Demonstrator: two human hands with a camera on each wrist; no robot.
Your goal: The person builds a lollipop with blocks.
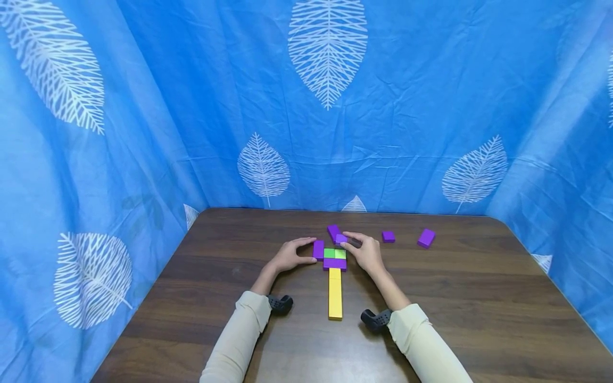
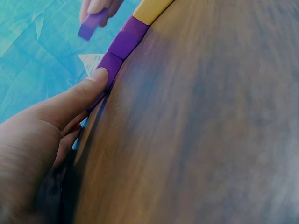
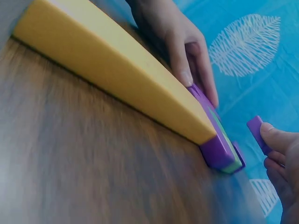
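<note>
My left hand (image 1: 287, 255) grips an upright-lying purple block (image 1: 318, 249) by its two ends, thumb at the near end. That block sits against the left side of two small green blocks (image 1: 334, 254). A purple block (image 1: 334, 264) lies crosswise along the near side of the green pair, and a long yellow strip of blocks (image 1: 335, 295) runs from it toward me. Between thumb and fingers, my right hand (image 1: 367, 254) pinches a small purple block (image 3: 257, 134), raised above the table in the right wrist view. Another purple block (image 1: 332, 232) lies slanted just beyond it.
Two loose purple pieces lie at the back right: a small block (image 1: 388, 236) and a larger tilted block (image 1: 426, 238). The brown wooden table (image 1: 215, 298) ends at a blue leaf-patterned curtain (image 1: 383, 106). Dark bands (image 1: 375, 320) are worn on both wrists.
</note>
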